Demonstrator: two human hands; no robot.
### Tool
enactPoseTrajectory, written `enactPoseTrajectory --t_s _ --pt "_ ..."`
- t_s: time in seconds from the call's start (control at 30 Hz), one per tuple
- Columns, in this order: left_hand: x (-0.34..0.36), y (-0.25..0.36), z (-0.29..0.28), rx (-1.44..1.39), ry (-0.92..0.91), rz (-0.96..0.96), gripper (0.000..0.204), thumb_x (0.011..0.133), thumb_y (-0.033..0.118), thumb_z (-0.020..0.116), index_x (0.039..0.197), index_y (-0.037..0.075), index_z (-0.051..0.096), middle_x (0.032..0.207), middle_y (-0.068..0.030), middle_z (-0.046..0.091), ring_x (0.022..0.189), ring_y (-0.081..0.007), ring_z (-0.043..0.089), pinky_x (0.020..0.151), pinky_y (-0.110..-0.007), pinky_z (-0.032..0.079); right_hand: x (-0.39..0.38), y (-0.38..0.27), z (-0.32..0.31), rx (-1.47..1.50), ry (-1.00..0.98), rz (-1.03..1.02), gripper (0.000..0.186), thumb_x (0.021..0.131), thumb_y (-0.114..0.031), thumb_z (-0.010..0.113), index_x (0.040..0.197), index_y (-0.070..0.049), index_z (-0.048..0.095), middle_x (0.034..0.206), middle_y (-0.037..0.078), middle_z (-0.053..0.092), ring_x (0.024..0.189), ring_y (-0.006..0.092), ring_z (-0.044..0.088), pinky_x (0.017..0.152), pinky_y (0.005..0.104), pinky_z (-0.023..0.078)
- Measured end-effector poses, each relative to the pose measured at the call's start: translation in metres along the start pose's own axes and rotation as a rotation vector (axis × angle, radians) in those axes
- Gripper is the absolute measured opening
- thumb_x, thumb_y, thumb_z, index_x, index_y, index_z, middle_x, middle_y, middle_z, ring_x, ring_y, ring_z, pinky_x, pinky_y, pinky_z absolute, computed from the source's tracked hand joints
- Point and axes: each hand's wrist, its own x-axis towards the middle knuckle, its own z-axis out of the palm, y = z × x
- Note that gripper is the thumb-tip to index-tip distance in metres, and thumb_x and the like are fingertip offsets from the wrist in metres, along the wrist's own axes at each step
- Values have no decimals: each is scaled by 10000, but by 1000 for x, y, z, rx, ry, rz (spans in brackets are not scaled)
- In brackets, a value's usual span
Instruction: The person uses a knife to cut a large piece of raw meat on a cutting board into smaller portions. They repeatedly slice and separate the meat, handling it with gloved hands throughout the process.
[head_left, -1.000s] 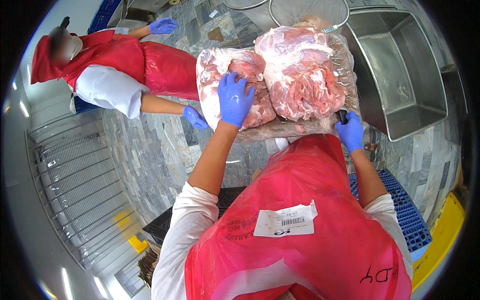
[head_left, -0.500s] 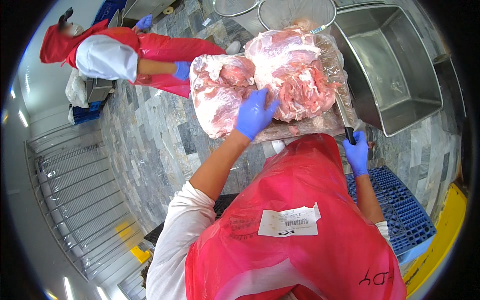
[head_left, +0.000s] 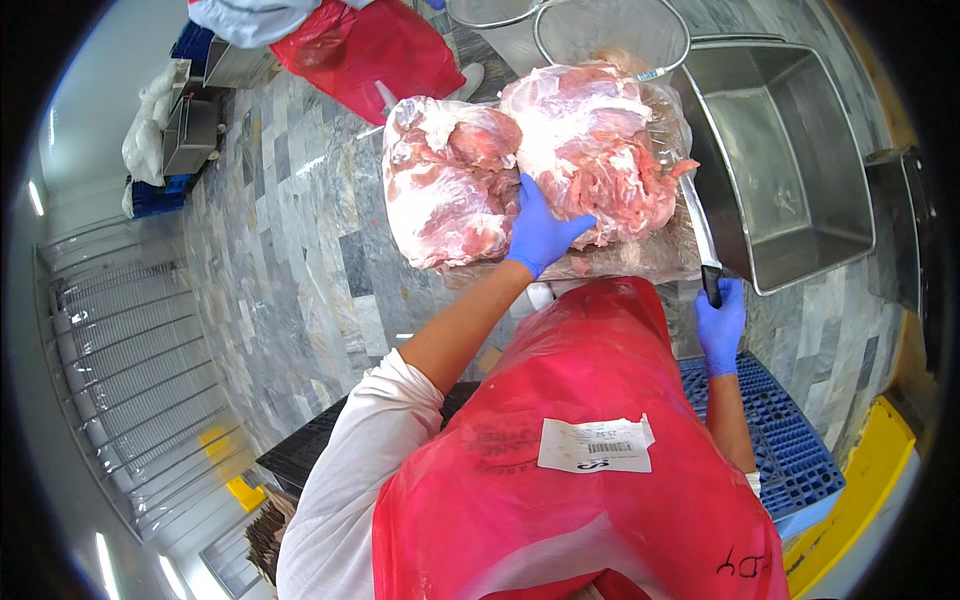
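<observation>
Moving up from half a second ago, my left hand (head_left: pixel 541 232) is now lying flat, fingers spread, on the right meat piece (head_left: pixel 597 150). My right hand (head_left: pixel 720 322) is squeezing tight around the knife (head_left: pixel 698 228) handle at four o'clock from the meat, blade pointing up beside it. Another meat piece (head_left: pixel 445 180) is lying at nine o'clock, touching it.

The knife (head_left: pixel 703 240) handle was buried inside the right hand (head_left: pixel 720 322), the left hand (head_left: pixel 541 232) covered part of the right-hand meat slab (head_left: pixel 600 150), and the co-worker's red apron (head_left: pixel 365 50) was cut off by the top edge.
</observation>
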Motion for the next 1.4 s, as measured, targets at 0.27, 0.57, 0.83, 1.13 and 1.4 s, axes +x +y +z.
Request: enactPoseTrajectory --t_s 0.27,0.57,0.83,1.13,1.4 --pt "-10 29 10 -29 -117 -174 1444 778 527 873 1547 -199 -109 1591 -511 102 1481 -551 334 1203 -457 371 28 -39 -34 -154 79 -37 333 878 -111 763 1140 13 599 988 149 677 871 206 657 825 366 543" --pt "-19 33 4 -99 -171 -73 1424 794 492 869 1576 -130 -145 1566 -550 51 1452 -601 339 1178 -458 409 29 -74 -1 148 -99 -113 316 899 -36 765 1156 19 589 1001 76 665 900 125 633 805 295 533" --pt "-7 20 11 -69 -177 -57 1353 823 411 856 1602 -80 -136 1539 -571 82 1406 -629 380 1169 -478 420 19 -103 18 255 -182 -37 291 900 -40 767 1129 6 593 956 48 668 852 89 611 741 280 518" --pt "32 6 -19 60 -223 80 1307 795 369 881 1651 5 -38 1599 -480 161 1408 -562 435 1159 -480 435 5 -94 20 131 -165 -85 252 899 -73 760 1085 -5 604 891 59 671 754 100 595 677 302 512" --pt "27 -10 -72 162 124 360 628 887 253 770 1434 35 549 1378 -244 618 1224 -416 621 1054 -482 499 0 -72 20 3 -95 -268 372 932 -165 778 1213 20 617 983 177 736 817 208 696 758 363 553"
